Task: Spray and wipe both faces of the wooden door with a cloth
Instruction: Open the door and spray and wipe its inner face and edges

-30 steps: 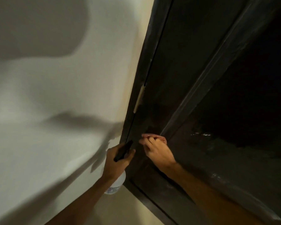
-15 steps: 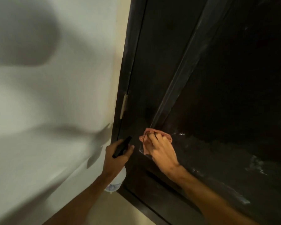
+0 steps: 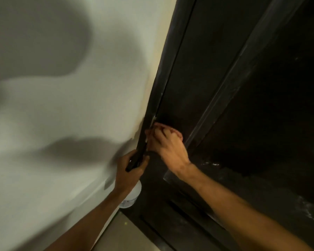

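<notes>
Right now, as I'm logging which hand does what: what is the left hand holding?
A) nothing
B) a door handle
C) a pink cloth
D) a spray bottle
D: the left hand grips the spray bottle by its dark trigger head, while the right hand holds the pink cloth against the dark wooden door.

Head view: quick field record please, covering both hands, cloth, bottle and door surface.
left hand: grips the spray bottle, held low, nozzle end up
right hand: holds the cloth bunched against the door, near its left edge
door surface: dark, with pale streaks at lower right
wall: white, left of the door
</notes>
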Demonstrator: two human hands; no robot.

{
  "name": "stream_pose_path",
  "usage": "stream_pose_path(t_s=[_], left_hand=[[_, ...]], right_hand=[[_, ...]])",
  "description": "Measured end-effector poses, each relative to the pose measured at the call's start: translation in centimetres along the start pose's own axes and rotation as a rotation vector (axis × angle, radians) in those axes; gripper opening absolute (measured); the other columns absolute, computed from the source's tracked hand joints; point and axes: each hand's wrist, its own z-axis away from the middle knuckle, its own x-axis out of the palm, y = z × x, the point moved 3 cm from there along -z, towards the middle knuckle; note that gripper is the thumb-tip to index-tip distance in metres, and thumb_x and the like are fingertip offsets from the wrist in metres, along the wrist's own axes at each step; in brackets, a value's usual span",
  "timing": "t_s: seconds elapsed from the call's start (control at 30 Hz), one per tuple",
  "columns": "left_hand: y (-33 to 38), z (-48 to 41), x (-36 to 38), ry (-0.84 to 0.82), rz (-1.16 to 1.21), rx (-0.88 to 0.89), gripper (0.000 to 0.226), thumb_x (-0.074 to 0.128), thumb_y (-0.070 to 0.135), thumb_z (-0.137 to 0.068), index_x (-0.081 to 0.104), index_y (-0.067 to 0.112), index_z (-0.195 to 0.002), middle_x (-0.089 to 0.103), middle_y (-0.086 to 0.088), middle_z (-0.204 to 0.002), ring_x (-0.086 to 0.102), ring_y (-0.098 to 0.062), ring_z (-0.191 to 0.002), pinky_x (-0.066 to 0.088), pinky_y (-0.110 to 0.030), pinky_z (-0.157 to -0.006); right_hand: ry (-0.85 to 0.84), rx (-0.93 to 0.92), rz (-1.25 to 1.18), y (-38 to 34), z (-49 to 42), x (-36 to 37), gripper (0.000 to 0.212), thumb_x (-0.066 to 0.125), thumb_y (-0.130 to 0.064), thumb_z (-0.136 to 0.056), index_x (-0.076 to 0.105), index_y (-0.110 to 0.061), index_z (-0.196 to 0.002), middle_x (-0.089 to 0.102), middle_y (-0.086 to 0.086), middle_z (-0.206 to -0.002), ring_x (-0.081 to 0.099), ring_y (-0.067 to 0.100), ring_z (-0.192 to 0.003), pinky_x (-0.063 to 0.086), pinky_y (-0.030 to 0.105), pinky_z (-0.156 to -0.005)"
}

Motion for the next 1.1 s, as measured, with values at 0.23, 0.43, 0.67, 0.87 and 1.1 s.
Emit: stream_pose_path(t_s=[0.23, 0.43, 0.67, 0.87, 1.1], left_hand=[[-0.4, 4.1, -0.6, -0.006, -0.059, -0.046, 0.007, 0.08, 0.012, -0.088, 0.073, 0.012, -0.089, 0.07, 0.007, -0.068, 0.068, -0.006, -0.063, 0.055, -0.02, -0.064], [2.9, 6.8, 2.2, -0.078, -0.048, -0.119, 0.013, 0.083, 0.016, -0.087, 0.077, 0.016, -0.099, 0.075, 0.017, -0.08, 0.072, 0.002, -0.083, 0.058, -0.018, -0.078], [15.3, 11.6, 16.6, -0.311, 0.048, 0.12, 0.02, 0.083, 0.0, -0.084, 0.072, 0.015, -0.076, 0.072, -0.002, -0.071, 0.071, -0.014, -0.067, 0.054, -0.016, -0.067], [22.9, 16.2, 26.5, -0.493, 0.151, 0.253, 0.023, 0.081, 0.002, -0.088, 0.066, 0.005, -0.071, 0.062, -0.004, -0.06, 0.063, -0.02, -0.057, 0.051, -0.027, -0.058], [28.0, 23.2, 36.6, -0.646, 0.171, 0.319, 0.026, 0.079, 0.021, -0.088, 0.067, 0.008, -0.069, 0.064, -0.003, -0.059, 0.064, -0.017, -0.055, 0.054, -0.034, -0.056]], right_hand=[[-0.151, 0.027, -0.155, -1.7, 10.5, 2.4, 0.042, 0.07, -0.028, -0.083, 0.073, -0.023, -0.125, 0.064, 0.0, -0.129, 0.056, 0.021, -0.115, 0.056, 0.036, -0.089], [0.058, 0.33, -0.113, 5.1, 15.8, -5.7, 0.058, 0.059, -0.002, -0.067, 0.072, -0.015, -0.122, 0.054, 0.013, -0.127, 0.048, 0.032, -0.099, 0.051, 0.04, -0.072], [0.402, 0.626, -0.043, 13.6, 28.9, -16.7, 0.063, 0.075, 0.001, -0.079, 0.058, -0.023, -0.135, 0.05, 0.014, -0.133, 0.05, 0.034, -0.112, 0.054, 0.047, -0.079], [0.67, 0.943, -0.025, 18.8, 40.1, -23.1, 0.057, 0.06, 0.01, -0.079, 0.072, -0.017, -0.129, 0.059, 0.017, -0.128, 0.054, 0.034, -0.104, 0.048, 0.036, -0.087], [0.996, 1.175, 0.005, 24.3, 52.3, -28.1, 0.043, 0.063, 0.006, -0.092, 0.069, -0.011, -0.131, 0.057, 0.015, -0.128, 0.052, 0.03, -0.119, 0.046, 0.028, -0.103]])
